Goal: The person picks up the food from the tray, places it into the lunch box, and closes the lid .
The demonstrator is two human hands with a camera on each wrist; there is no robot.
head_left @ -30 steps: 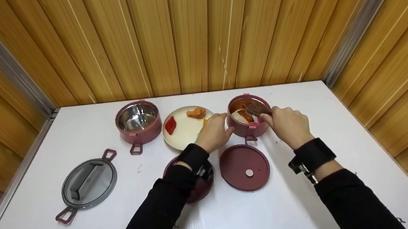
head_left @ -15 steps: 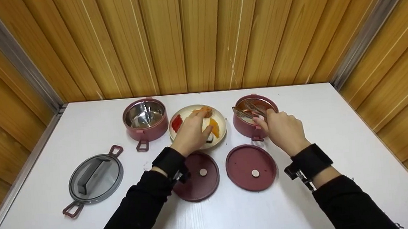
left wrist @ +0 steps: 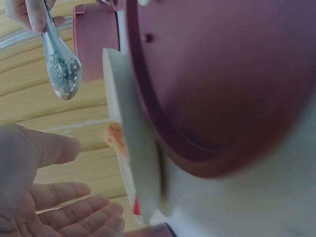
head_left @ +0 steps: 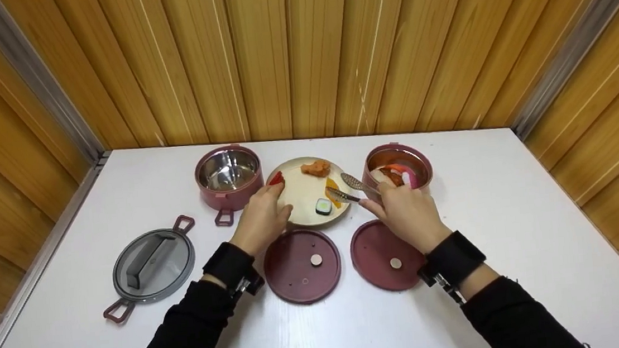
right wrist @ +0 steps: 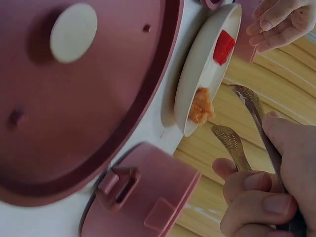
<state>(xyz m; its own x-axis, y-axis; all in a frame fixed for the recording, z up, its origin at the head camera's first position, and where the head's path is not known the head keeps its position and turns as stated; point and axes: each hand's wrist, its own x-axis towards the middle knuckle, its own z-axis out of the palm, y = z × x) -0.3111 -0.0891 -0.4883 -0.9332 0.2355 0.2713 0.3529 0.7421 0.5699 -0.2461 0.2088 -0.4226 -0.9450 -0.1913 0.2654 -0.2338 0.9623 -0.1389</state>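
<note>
My right hand (head_left: 409, 213) grips metal tongs (head_left: 354, 182) with perforated tips. The tongs' arms are spread over the right side of a cream plate (head_left: 300, 197), with nothing between them. Beside the plate's left edge is my left hand (head_left: 261, 216); in the left wrist view its fingers are extended and hold nothing. On the plate lie a fried drumstick piece (head_left: 316, 168), a red piece (head_left: 276, 178) partly behind my left fingers, a sushi roll piece (head_left: 323, 206) and an orange-yellow slice (head_left: 336, 198) partly under the tongs.
A right-hand pot (head_left: 427, 174) contains several food pieces. The left pot (head_left: 231, 196) has a bare steel inside. Two dark red round lids, a left one (head_left: 289, 260) and a right one (head_left: 372, 247), lie in front. A grey handled lid (head_left: 174, 264) lies far left.
The tongs have moved left out of the right pot to above the plate, their arms spread. My left hand has drawn back left across the plate to its left edge.
</note>
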